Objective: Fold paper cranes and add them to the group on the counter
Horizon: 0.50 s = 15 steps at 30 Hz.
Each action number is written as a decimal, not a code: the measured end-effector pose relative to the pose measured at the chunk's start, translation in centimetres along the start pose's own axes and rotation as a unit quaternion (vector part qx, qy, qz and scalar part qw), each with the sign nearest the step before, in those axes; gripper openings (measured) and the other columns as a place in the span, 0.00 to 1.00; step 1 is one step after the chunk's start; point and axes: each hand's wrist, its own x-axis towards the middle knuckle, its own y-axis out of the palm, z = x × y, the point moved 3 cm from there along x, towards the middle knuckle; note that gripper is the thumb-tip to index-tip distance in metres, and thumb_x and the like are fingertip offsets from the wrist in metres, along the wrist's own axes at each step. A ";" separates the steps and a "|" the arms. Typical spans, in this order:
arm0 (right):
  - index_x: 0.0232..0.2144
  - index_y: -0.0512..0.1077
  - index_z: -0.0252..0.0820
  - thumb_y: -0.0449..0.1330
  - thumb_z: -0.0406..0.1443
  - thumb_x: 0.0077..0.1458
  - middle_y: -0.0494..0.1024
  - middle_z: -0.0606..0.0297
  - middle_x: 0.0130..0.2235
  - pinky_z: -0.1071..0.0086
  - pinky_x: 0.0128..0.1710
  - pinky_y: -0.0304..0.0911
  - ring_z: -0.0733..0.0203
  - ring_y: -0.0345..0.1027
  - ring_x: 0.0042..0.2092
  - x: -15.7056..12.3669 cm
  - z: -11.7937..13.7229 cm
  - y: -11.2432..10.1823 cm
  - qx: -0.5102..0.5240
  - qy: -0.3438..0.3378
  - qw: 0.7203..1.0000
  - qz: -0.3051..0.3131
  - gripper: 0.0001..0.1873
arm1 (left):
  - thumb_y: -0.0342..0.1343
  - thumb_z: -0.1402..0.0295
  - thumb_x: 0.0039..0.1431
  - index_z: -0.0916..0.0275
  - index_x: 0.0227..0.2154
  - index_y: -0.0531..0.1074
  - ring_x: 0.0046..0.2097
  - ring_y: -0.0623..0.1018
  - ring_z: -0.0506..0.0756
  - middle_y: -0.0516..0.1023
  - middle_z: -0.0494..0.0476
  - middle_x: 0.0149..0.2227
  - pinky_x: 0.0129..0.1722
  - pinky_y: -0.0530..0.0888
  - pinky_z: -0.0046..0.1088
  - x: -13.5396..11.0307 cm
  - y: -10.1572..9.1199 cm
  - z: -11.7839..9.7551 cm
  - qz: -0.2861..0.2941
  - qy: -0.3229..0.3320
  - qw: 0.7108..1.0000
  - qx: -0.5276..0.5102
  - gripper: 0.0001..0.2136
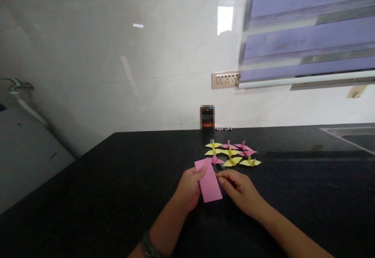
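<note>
My left hand [189,187] grips a pink sheet of paper [211,185], thumb on top and fingers behind it. The paper is a flat, long rectangle, tilted above the dark counter. At its right edge is my right hand [240,189], with thumb and fingers curled closely together. Whether these fingertips pinch the paper's edge or only lie beside it is unclear. Just beyond my hands, several folded paper cranes stand in rows, including a yellow crane [232,162] and a pink crane [215,160]. The pink sheet reaches close to the nearest pink crane.
The black counter [117,187] runs back to a tiled wall. A small dark box [207,118], partly blurred, leans there beside a patterned strip [224,129]. A socket panel [225,79] and a purple striped blind [304,35] are above. At far left is a tap [19,86].
</note>
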 end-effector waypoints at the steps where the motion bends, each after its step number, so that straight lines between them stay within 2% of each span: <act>1: 0.36 0.69 0.41 0.50 0.33 0.53 0.70 0.63 0.31 0.69 0.34 0.59 0.62 0.63 0.34 0.0 0.2 -0.2 -0.034 -0.040 0.999 -0.005 0.10 | 0.56 0.66 0.48 0.72 0.31 0.71 0.27 0.74 0.54 0.75 0.61 0.25 0.31 0.69 0.31 0.0 0.0 0.0 -0.008 -0.005 1.000 -0.018 0.12; 3: 0.42 0.67 0.44 0.51 0.30 0.51 0.67 0.60 0.36 0.67 0.38 0.59 0.60 0.61 0.39 0.0 0.5 -0.5 -0.086 -0.097 0.992 0.003 0.15 | 0.56 0.68 0.48 0.73 0.33 0.71 0.28 0.74 0.54 0.75 0.62 0.26 0.32 0.69 0.32 0.0 0.0 -0.1 -0.012 -0.023 0.999 -0.038 0.11; 7: 0.44 0.67 0.49 0.52 0.28 0.50 0.64 0.61 0.36 0.68 0.34 0.59 0.61 0.60 0.37 -0.1 0.2 0.0 -0.148 -0.141 0.978 0.044 0.19 | 0.53 0.70 0.50 0.74 0.34 0.71 0.29 0.75 0.55 0.76 0.64 0.27 0.33 0.69 0.32 -0.2 0.4 0.0 0.013 -0.048 0.998 -0.044 0.11; 12: 0.38 0.71 0.46 0.52 0.30 0.51 0.63 0.63 0.32 0.70 0.32 0.58 0.63 0.59 0.35 -0.1 0.1 0.5 -0.113 -0.125 0.984 0.051 0.13 | 0.52 0.71 0.51 0.74 0.33 0.71 0.29 0.74 0.54 0.75 0.65 0.30 0.32 0.69 0.30 -0.2 0.5 0.3 0.022 -0.043 0.998 -0.043 0.10; 15: 0.27 0.71 0.41 0.51 0.34 0.53 0.63 0.65 0.28 0.71 0.30 0.57 0.64 0.59 0.32 0.0 0.3 0.6 -0.051 -0.086 0.994 0.050 0.10 | 0.52 0.70 0.52 0.72 0.35 0.71 0.32 0.74 0.53 0.75 0.64 0.33 0.33 0.69 0.29 -0.2 0.5 0.2 0.039 -0.018 0.998 -0.039 0.11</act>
